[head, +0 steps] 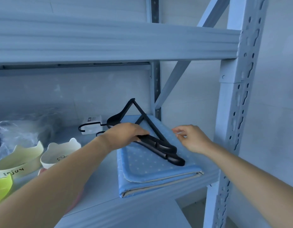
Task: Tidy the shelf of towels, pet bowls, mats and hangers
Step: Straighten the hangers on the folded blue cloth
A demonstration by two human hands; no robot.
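The left hand grips the black hangers on the folded mat at the right end of the shelf, while the right hand hovers loosely curled, I cannot tell whether empty, so straightening them seems next.

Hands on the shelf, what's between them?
In the head view, black hangers lying on the blue mat sit between the left hand and right hand.

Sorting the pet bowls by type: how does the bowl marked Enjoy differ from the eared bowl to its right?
The Enjoy bowl is pale yellow; the right bowl is white. The Enjoy bowl carries lettering; the right bowl a small line drawing. Both stand upright on the shelf, with ear-shaped rims.
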